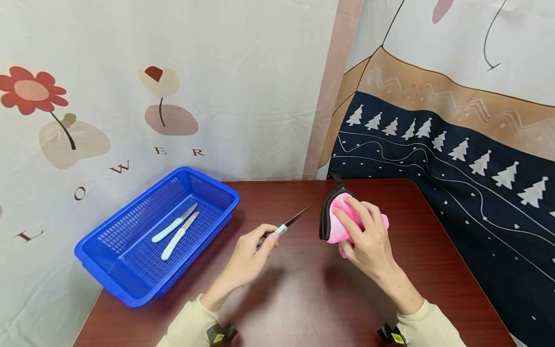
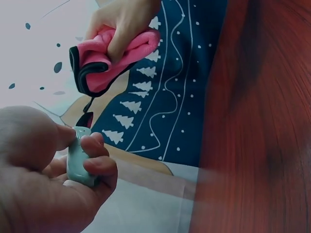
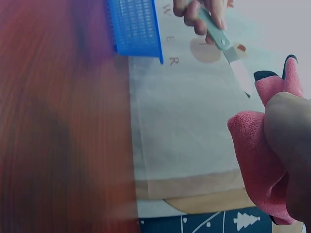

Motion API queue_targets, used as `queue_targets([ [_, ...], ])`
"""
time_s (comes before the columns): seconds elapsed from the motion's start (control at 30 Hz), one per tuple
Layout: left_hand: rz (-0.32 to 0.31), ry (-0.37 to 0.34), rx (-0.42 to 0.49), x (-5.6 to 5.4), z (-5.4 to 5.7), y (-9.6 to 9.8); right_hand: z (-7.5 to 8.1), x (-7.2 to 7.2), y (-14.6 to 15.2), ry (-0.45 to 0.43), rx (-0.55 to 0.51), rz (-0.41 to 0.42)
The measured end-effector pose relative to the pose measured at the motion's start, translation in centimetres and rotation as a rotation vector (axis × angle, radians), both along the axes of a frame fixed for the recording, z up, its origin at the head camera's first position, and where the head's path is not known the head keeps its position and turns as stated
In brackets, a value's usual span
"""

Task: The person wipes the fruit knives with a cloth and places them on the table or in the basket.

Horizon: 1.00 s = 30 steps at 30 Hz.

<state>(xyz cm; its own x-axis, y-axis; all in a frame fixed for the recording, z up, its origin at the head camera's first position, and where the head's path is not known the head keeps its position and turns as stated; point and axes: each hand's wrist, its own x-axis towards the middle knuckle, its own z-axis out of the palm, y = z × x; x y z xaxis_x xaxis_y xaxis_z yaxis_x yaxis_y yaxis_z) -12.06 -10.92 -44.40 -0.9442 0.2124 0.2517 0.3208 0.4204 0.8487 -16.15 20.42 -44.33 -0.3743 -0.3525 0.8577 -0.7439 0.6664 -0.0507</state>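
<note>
My left hand (image 1: 249, 258) grips a small knife by its pale green handle (image 2: 80, 158). The knife's blade (image 1: 298, 216) points away and to the right, toward the cloth. A folded pink cloth (image 1: 340, 219) with black edging is bunched in my right hand (image 1: 370, 238), thumb and fingers pressed into it. A black loop (image 1: 336, 177) sticks up from the cloth's far corner. In the right wrist view the blade tip (image 3: 247, 92) is close beside the cloth (image 3: 252, 155), with a gap between. Both hands are held above the table.
A blue plastic basket (image 1: 97, 262) with perforated walls stands at the left of the brown table (image 1: 299, 308). Inside lie two knives with pale handles, one knife (image 1: 173, 244) nearer than the other knife (image 1: 167, 230). Printed curtains (image 1: 260, 96) hang behind the table.
</note>
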Motion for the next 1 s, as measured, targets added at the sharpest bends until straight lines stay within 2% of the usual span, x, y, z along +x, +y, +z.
queue_targets([
  [0.1, -0.025, -0.113, 0.07, -0.1, 0.2, 0.0, 0.2, 0.3, -0.7, 0.036, 0.018, 0.024],
  [0.23, -0.055, -0.179, 0.134, -0.2, 0.3, 0.1, 0.3, 0.6, -1.8, 0.081, 0.051, 0.056],
  [0.47, -0.106, -0.237, 0.194, -0.3, 0.4, 0.5, 0.3, 1.0, -3.7, 0.16, 0.145, 0.134],
  [0.63, -0.108, -0.26, 0.2, -0.3, 0.5, 0.8, 0.0, 1.2, -4.9, 0.212, 0.23, 0.181],
  [0.83, -0.102, -0.257, 0.185, -0.2, 0.5, 0.9, -0.3, 1.4, -5.5, 0.222, 0.296, 0.164],
  [1.0, -0.115, -0.268, 0.21, 0.0, 0.7, 0.9, -0.3, 1.4, -5.5, 0.223, 0.296, 0.143],
])
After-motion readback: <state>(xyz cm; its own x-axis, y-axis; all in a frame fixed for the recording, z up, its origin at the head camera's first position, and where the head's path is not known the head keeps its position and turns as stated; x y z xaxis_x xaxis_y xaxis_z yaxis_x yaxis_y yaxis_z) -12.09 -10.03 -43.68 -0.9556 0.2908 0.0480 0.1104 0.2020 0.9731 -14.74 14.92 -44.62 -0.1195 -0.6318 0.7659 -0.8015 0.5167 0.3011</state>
